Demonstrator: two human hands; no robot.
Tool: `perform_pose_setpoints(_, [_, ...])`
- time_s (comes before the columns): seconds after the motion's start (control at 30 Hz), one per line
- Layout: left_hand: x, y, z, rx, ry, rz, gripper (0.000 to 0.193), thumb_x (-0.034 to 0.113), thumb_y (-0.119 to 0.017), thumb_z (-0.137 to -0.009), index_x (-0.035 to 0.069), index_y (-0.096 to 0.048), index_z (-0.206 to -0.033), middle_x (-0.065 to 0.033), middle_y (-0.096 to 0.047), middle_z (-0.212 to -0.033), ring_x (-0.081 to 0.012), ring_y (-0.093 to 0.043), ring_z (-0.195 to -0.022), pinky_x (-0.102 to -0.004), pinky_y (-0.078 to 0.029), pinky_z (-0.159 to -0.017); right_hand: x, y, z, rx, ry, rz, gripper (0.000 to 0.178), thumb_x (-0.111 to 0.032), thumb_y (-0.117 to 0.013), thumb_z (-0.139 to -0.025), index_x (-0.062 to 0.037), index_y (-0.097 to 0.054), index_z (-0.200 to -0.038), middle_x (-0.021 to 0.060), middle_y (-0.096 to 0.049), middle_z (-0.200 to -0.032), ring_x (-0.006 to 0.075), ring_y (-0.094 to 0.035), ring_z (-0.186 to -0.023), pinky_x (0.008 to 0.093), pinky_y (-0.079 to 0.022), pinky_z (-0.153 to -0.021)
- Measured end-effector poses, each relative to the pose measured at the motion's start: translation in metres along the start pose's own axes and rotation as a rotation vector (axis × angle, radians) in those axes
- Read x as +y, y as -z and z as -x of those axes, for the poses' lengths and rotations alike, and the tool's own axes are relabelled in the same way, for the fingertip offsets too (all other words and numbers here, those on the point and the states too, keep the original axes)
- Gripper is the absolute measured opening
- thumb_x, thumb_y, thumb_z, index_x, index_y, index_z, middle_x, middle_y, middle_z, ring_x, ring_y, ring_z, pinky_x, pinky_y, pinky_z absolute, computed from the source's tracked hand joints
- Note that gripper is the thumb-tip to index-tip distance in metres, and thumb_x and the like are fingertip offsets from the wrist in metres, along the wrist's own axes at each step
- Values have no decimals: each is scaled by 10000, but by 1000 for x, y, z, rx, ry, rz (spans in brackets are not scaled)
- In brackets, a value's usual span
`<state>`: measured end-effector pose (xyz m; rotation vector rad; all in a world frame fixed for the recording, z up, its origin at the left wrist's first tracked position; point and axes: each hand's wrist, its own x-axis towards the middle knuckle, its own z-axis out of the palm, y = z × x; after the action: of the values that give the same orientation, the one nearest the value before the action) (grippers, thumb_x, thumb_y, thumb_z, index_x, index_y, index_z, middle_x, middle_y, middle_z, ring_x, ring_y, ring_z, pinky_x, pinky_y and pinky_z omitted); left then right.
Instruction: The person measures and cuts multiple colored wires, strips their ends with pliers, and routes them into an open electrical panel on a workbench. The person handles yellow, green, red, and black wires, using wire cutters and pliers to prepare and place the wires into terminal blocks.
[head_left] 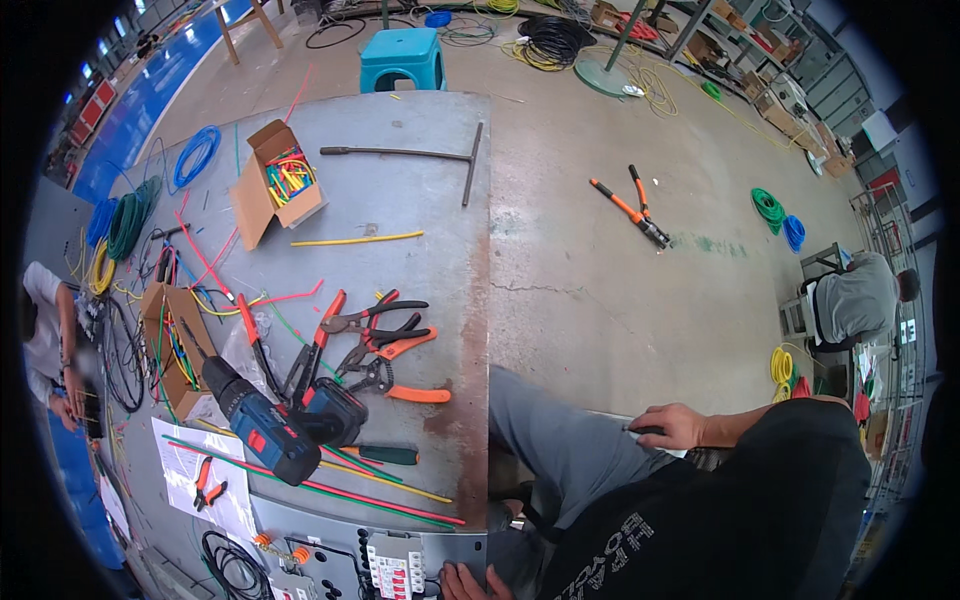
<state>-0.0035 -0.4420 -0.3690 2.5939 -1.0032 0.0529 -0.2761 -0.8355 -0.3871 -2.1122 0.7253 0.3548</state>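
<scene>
At the bottom edge, my left hand (472,584) is partly cut off. Its fingers are apart, lying by the lower corner of a grey electrical panel (452,549) that carries a row of white circuit breakers (396,566) with red switches. My right hand (672,426) is at my right leg, its fingers curled round a small dark thing that I cannot make out. Above the panel lie red, green and yellow tubes (380,492) and a screwdriver (385,455). A blue cordless drill (262,425) rests beside orange-handled wire strippers (385,383) and cutting pliers (375,318).
Small pliers (207,488) lie on white paper at the left. Two cardboard boxes (290,208) (165,345) hold coloured pieces, and a T-shaped bar (410,154) lies on the metal table. A crimping tool (632,212) is on the floor. Co-workers sit at far left and right.
</scene>
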Motion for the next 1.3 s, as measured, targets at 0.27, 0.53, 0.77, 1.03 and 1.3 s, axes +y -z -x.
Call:
perform_pose_setpoints(0.27, [7,-9,2,54,-32,-125,451,315,-698,-976,6,-668,-1304,-229,-671,-1308,-450,-616,-1195,-556,-482,-1025,46,-6,53,149,-41,-58,393,-348,-686,-951,-78,-701,-1236,188,-713,-1055,388,-695,-957,457,-566,-854])
perform_pose_setpoints(0.53, [45,3,11,126,-125,-168,399,224,-679,-1027,-50,-653,-1317,-263,-649,-1321,-441,-594,-1233,-543,-446,-1106,64,-24,42,174,78,-75,389,-406,-618,-951,-25,-697,-960,233,-701,-926,442,-686,-884,537,-558,-790])
perform_pose_setpoints(0.77, [63,-11,6,139,-204,-74,397,196,-745,-992,-57,-655,-1285,-223,-688,-1210,-373,-664,-1080,-454,-537,-961,71,-30,39,145,157,-15,413,-400,-670,-925,9,-711,-958,236,-702,-882,453,-690,-894,567,-550,-796])
perform_pose_setpoints(1.03, [90,-21,-64,80,-440,-196,441,251,-743,-999,-75,-630,-1274,-250,-687,-1178,-383,-671,-1074,-475,-539,-971,75,-33,38,221,224,-54,376,-354,-695,-862,15,-765,-841,252,-726,-872,452,-704,-912,541,-562,-815])
perform_pose_setpoints(1.3, [117,-14,-70,-207,-182,-47,429,230,-713,-1021,-84,-605,-1292,-262,-693,-1150,-360,-687,-978,-464,-559,-895,81,-40,34,266,236,-67,384,-358,-700,-861,19,-761,-828,243,-730,-862,448,-708,-908,539,-564,-832])
